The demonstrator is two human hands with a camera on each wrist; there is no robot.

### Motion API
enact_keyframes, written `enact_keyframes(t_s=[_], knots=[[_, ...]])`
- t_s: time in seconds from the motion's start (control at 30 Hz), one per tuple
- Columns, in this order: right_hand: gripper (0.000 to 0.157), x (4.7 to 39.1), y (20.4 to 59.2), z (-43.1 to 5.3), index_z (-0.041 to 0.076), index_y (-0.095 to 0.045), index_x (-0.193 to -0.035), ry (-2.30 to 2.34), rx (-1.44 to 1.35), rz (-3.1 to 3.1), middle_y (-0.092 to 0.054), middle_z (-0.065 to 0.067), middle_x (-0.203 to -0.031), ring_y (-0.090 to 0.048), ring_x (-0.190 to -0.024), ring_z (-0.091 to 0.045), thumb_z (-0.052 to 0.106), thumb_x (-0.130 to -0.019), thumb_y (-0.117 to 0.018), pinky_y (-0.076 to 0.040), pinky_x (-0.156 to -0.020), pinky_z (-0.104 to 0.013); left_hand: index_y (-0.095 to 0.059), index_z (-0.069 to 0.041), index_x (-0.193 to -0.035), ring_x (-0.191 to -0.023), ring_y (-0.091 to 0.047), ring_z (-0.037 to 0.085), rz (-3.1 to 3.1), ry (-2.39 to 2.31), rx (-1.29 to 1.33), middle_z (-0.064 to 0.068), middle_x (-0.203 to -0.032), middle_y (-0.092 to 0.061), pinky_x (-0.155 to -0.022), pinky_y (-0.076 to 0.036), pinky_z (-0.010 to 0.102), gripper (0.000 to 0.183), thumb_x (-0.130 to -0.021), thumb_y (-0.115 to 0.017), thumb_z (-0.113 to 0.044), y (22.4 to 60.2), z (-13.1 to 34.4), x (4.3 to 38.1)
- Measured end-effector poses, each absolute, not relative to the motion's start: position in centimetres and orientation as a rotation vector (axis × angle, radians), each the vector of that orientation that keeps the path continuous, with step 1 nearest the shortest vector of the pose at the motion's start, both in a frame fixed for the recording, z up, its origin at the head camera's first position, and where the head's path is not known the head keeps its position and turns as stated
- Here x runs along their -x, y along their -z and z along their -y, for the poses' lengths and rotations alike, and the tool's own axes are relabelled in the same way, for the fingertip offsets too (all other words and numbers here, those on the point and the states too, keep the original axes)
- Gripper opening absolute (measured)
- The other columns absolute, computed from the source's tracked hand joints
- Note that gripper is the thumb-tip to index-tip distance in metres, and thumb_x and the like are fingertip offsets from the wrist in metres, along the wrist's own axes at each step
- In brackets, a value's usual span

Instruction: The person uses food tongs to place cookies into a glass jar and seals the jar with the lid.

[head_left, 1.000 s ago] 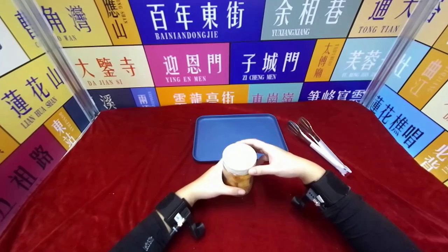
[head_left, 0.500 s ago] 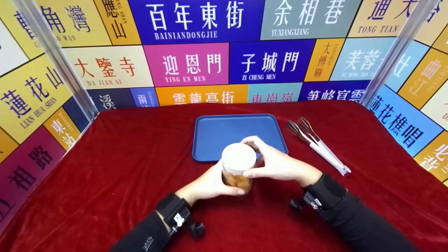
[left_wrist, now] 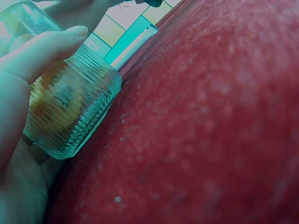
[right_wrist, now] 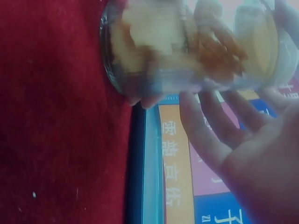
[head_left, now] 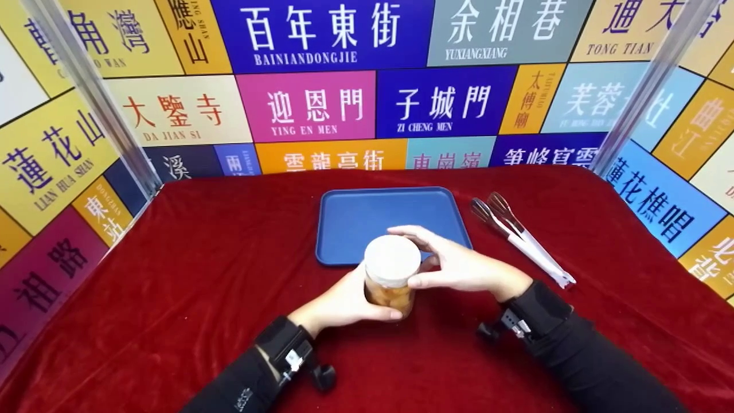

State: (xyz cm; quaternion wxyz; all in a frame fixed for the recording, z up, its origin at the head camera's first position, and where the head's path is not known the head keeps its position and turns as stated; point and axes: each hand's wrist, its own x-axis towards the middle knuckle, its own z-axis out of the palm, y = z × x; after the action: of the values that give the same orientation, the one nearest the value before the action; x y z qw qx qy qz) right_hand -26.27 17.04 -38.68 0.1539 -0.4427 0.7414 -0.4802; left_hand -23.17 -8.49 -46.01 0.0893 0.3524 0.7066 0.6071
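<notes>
A ribbed clear glass jar (head_left: 390, 295) with a white lid (head_left: 393, 258) stands in front of the tray, between both hands. Brown and yellowish pieces show through its wall; their kind is unclear. My left hand (head_left: 338, 301) grips the jar's body from the left, thumb across the near side. In the left wrist view the thumb lies over the glass (left_wrist: 70, 109). My right hand (head_left: 464, 267) holds the lid's edge from the right, thumb in front and fingers behind. In the right wrist view the right hand (right_wrist: 252, 154) has its fingers bent beside the jar (right_wrist: 159, 42).
Just behind the jar lies a blue tray (head_left: 378, 212). White-handled tongs (head_left: 522, 241) rest to the tray's right, their heads pointing away. A red cloth (head_left: 229, 246) covers the table, and a printed sign wall (head_left: 309, 109) rises behind.
My right hand shifted slightly left and back round the lid half a second ago, and is now near its earlier place. My left hand and the jar's body stayed put.
</notes>
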Motion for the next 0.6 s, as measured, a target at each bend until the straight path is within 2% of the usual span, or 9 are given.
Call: enact_keyframes(t_s=[0.17, 0.37, 0.6], knots=[[0.078, 26.64, 38.81, -17.30, 0.007, -0.036, -0.164, 1.389, 1.300, -2.071, -0.047, -0.013, -0.160, -0.052, -0.138, -0.019, 0.018, -0.099, -0.078, -0.060, -0.097, -0.039, -0.033, -0.015, -0.160, -0.138, -0.054, 0.018, -2.100, -1.814, -1.042, -0.001, -0.148, -0.057, -0.122, -0.037, 0.036, 0.102, -0.079, -0.095, -0.009, 46.06, 8.48, 23.18], [0.074, 26.70, 38.90, -17.24, 0.007, -0.039, -0.162, 1.395, 1.314, -2.063, -0.049, -0.013, -0.158, -0.052, -0.137, -0.020, 0.018, -0.100, -0.078, -0.060, -0.098, -0.042, -0.033, -0.014, -0.161, -0.138, -0.054, 0.016, -2.124, -1.796, -1.047, -0.002, -0.148, -0.057, -0.122, -0.037, 0.036, 0.102, -0.079, -0.095, -0.009, 46.05, 8.54, 23.19], [0.072, 26.09, 38.53, -16.78, 0.015, -0.046, -0.152, 1.340, 1.255, -2.244, -0.060, -0.002, -0.146, -0.058, -0.128, -0.020, 0.024, -0.093, -0.086, -0.060, -0.093, -0.047, -0.034, -0.016, -0.160, -0.138, -0.053, 0.016, -2.120, -1.790, -1.042, -0.001, -0.149, -0.057, -0.122, -0.037, 0.036, 0.101, -0.080, -0.095, -0.010, 45.97, 8.56, 23.15]])
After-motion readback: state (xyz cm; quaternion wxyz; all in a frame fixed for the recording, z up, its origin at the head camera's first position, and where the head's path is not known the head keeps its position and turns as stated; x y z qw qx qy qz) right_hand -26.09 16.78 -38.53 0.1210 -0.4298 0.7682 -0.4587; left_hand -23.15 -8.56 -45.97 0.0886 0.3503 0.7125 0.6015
